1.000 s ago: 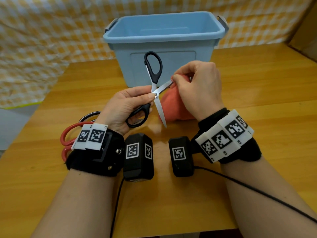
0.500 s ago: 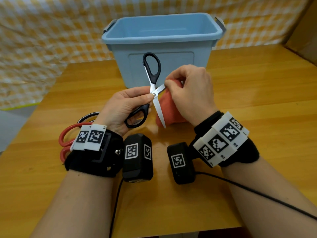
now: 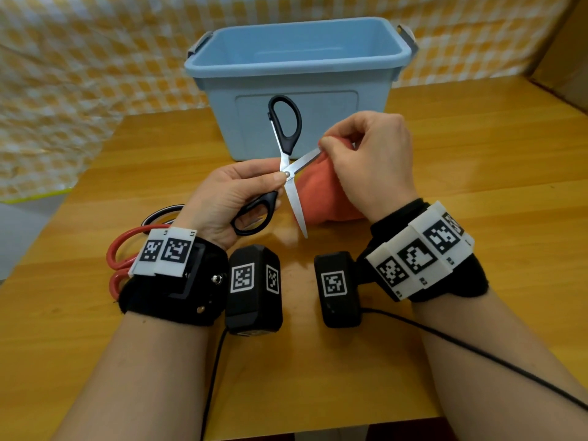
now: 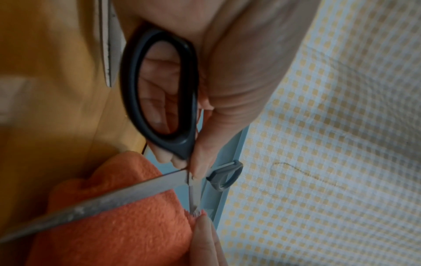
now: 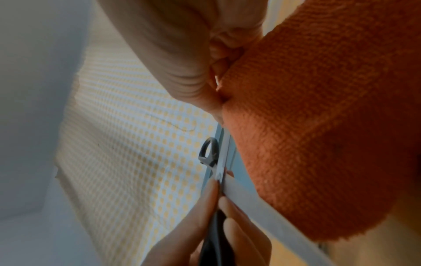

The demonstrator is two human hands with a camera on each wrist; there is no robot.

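Note:
My left hand [image 3: 241, 192] holds black-handled scissors [image 3: 296, 207] upright, with the thumb at the pivot and the fingers round the lower handle loop [image 4: 185, 149]. The blades stand spread. An orange cloth [image 3: 321, 192] is wrapped over the upper right blade. My right hand [image 3: 372, 163] pinches that cloth around the blade between thumb and fingers. In the right wrist view the orange cloth [image 5: 330, 126] covers the blade [image 5: 250, 198] up to near the pivot. The wrapped blade tip is hidden.
A light blue plastic bin [image 3: 366, 122] stands open just behind the hands on the wooden table [image 3: 477, 186]. Red-handled scissors [image 3: 122, 249] and another dark handle loop [image 3: 159, 213] lie by my left wrist. A yellow checked cloth [image 3: 79, 90] hangs at the back.
My right hand slid the cloth along the blade toward the pivot, then back out a little. The left hand has kept the scissors in the same place.

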